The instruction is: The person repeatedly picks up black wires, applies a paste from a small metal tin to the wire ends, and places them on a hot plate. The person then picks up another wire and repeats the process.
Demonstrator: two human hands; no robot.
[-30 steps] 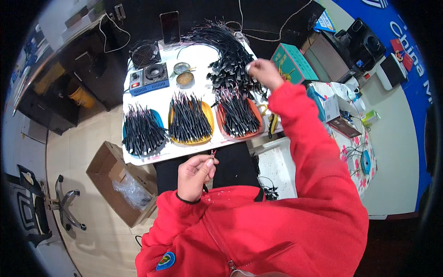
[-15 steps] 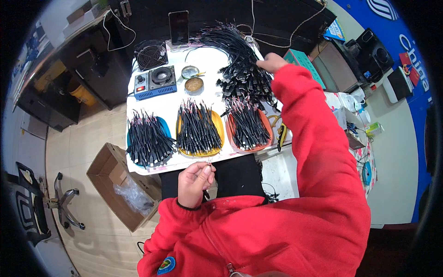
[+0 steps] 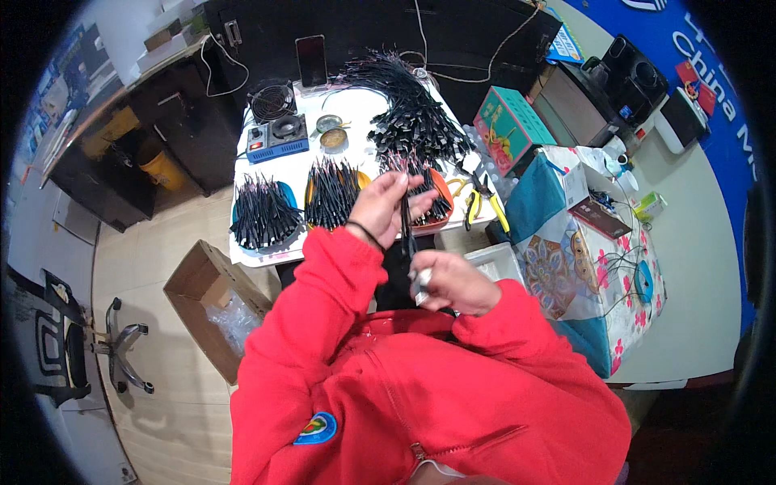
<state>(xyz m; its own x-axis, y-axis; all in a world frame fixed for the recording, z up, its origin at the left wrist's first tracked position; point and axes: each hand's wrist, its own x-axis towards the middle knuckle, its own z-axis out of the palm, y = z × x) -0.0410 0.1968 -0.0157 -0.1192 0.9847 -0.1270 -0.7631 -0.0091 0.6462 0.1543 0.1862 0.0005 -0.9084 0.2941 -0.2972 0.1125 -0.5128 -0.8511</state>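
Note:
In front of my chest, a short black cable (image 3: 406,217) runs upright between my two hands. My left hand (image 3: 386,208) pinches its upper part between thumb and fingers, the other fingers loosely bent. Lower and to the right, my right hand (image 3: 453,283) is closed round the cable's lower end, where something pale shows at the fingertips. Beyond my hands, bundles of similar cables with bare pinkish wire tips lie in a blue tray (image 3: 287,192), a yellow tray (image 3: 363,179) and an orange tray (image 3: 441,212). A large heap of black cables (image 3: 416,109) covers the table's back right.
Yellow-handled pliers (image 3: 483,204) lie right of the trays. At the back left stand a blue control box (image 3: 279,139), a small fan (image 3: 271,103) and a round tin (image 3: 332,141). A phone (image 3: 311,61) leans upright behind. A cardboard box (image 3: 212,299) sits on the floor.
My right hand has come back from the cable heap to my chest and now grips a cable. My left hand has moved up and right to hold its upper part.

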